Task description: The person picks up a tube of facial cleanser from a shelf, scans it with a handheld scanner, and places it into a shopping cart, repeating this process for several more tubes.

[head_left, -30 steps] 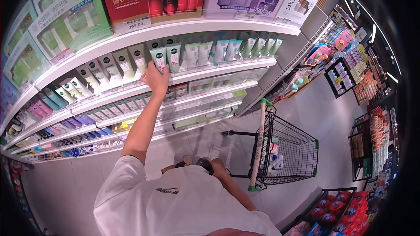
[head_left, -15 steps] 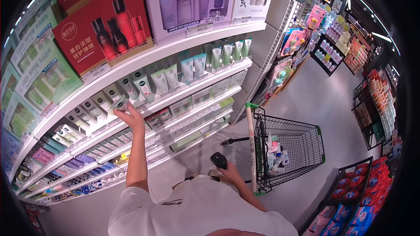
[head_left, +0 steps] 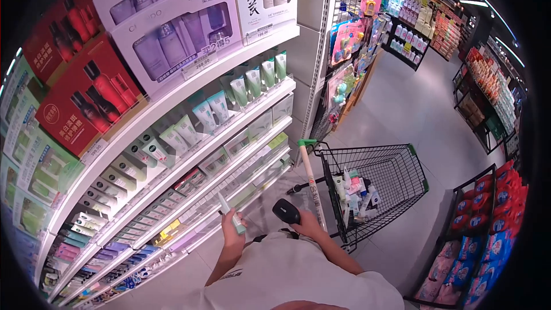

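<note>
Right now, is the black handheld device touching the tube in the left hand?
Apart. The head view shows floor between the black handheld device in the right hand and the tube in the left hand.

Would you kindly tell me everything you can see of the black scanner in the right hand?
The scanner is black, with a broad, rounded head of what looks like smooth plastic. The right hand wraps its narrower lower part and hides much of it. It is held in front of the white shirt, its head on the side towards the left hand but apart from it. Nothing else seems to touch it. Any markings are too small to make out.
</note>
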Demonstrator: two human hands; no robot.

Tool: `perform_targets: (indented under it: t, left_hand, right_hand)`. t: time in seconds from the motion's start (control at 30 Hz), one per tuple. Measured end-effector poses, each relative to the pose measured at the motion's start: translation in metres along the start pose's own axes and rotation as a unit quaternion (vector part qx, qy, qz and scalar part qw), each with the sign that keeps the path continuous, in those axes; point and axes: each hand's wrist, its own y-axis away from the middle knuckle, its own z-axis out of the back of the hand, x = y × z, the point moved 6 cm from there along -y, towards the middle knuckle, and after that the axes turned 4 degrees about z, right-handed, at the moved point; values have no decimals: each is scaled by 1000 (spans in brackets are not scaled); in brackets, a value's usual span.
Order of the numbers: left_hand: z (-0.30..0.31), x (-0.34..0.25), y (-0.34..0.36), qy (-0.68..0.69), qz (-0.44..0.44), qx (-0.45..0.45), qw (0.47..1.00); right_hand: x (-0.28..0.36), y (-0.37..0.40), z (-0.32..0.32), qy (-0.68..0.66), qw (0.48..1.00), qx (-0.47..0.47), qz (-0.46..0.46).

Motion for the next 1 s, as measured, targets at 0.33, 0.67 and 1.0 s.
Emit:
perform_targets:
  t: [0.33, 0.67, 1.0]
  left_hand:
    - [-118, 18, 8, -130, 79, 174, 973]
    - [-150, 41, 16, -186, 80, 250, 947]
    - [-95, 60, -51, -419, 78, 196, 883]
  right_hand:
    - [45, 33, 55, 108, 941, -253, 195]
    - [-22, 42, 58, -89, 954, -282, -52]
    - [18, 32, 20, -40, 994, 12, 104]
